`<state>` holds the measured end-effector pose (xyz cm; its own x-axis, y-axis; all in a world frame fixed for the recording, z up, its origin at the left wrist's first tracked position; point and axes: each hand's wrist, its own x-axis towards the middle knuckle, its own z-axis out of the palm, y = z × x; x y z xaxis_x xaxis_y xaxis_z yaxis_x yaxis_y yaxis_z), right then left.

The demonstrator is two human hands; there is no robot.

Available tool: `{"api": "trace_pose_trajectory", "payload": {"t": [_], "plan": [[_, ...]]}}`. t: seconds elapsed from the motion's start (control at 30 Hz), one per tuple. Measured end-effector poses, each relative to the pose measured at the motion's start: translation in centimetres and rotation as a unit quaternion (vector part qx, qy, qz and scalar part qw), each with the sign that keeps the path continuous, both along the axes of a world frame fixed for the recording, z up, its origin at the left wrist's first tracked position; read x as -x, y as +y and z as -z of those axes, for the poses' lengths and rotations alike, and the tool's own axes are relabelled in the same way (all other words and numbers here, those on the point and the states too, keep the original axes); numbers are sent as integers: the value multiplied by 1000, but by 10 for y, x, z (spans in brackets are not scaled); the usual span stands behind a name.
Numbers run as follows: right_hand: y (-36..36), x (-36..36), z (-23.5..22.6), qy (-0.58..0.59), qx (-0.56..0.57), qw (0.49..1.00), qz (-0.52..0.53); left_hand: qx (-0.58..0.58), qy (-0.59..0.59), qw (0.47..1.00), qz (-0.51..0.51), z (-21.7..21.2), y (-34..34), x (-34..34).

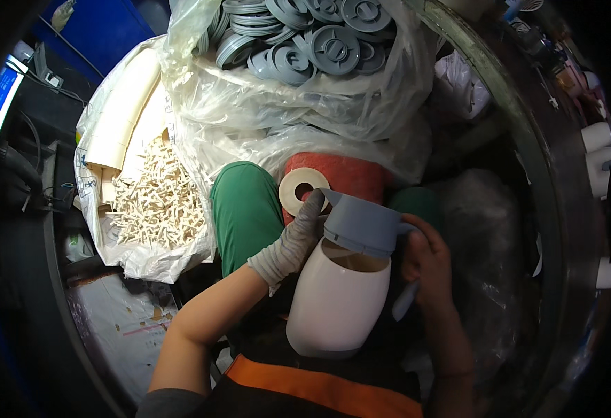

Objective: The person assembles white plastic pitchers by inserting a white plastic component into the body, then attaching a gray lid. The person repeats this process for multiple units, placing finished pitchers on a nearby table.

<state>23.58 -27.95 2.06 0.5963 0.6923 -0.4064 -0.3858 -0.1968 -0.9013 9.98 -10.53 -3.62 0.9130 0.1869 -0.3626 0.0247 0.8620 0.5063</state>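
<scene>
1. White jug body [338,303] sits in my lap, mouth up, with the grey spouted lid [362,224] tilted on its rim, not seated flat.
2. My left hand [298,237], in a grey knit glove, has its fingers curled against the lid's front edge, next to a cream ring [303,189] that rests on a red bucket [347,175].
3. My right hand [427,261] is bare and closed around the lid's handle side.
4. Risk, as I judge it: the lid is skewed, so pressing now could jam one edge or let it slip off.
5. The jug is only propped on my lap; it could roll toward the bag of cream pegs [155,202].
</scene>
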Motion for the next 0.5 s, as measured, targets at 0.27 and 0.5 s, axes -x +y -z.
{"api": "trace_pose_trajectory", "payload": {"t": [0.27,0.5], "plan": [[-13,0,32,-106,40,993,-42,-76,-27,992,101,11,-4,15],[-20,3,40,-125,5,990,-57,-163,6,975,153,14,-8,21]]}}
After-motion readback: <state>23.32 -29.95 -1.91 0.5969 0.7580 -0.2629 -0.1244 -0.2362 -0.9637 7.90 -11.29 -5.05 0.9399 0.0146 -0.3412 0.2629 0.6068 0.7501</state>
